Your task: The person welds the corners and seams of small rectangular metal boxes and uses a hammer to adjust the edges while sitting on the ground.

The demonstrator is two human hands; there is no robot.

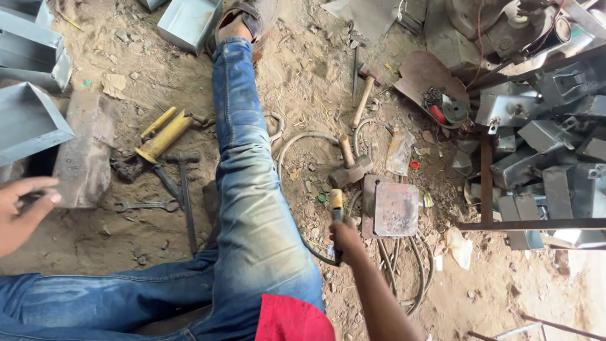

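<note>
Right hand [346,237] down low, fingers wrapped tight around a yellow-handled tool [336,208], its tip poking up just beyond the knuckles. Just right of those fingers lies a rusty steel plate [396,209], a hammer [351,165] just above it. Left hand [22,211] hovers apart, fingers loosely curled, thumb nearly meeting them, holding nothing, near a concrete block [82,158].
</note>
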